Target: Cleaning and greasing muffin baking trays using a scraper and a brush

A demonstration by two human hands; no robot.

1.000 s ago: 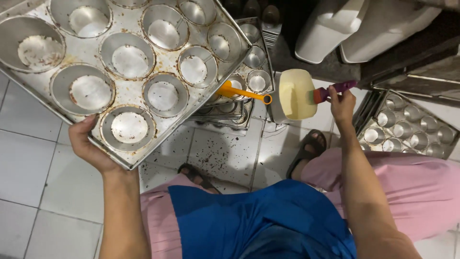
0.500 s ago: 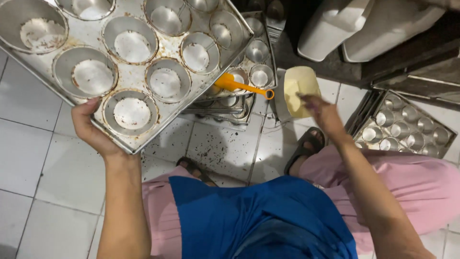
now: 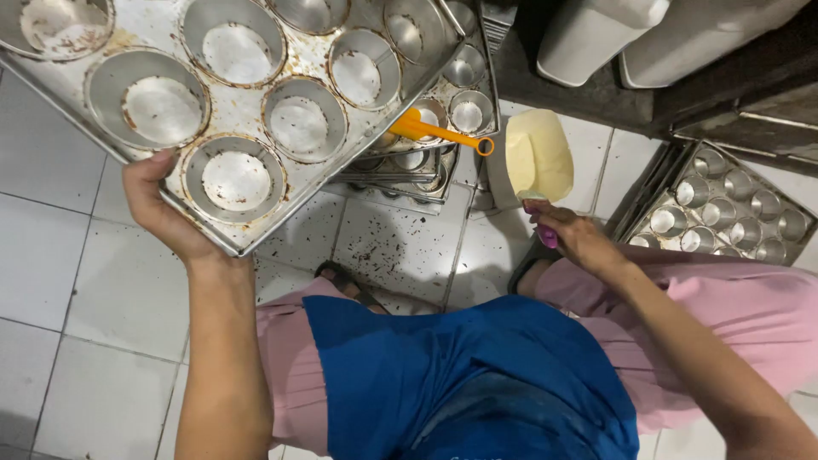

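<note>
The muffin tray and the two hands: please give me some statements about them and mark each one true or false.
1. The left hand holds the muffin tray by its edge. True.
2. The right hand holds an orange spatula. False: it grips a pale scraper with a purple handle; the orange spatula lies on the stacked trays.
3. The held tray's cups are full of batter. False: they are empty.
4. Another tray leans at the right. True.

— What's the muffin tray (image 3: 256, 85) like?
— I see dull, stained metal with worn cups. The brush (image 3: 538, 153) looks pale and soft, and the floor tiles (image 3: 68, 281) are glossy white.
</note>
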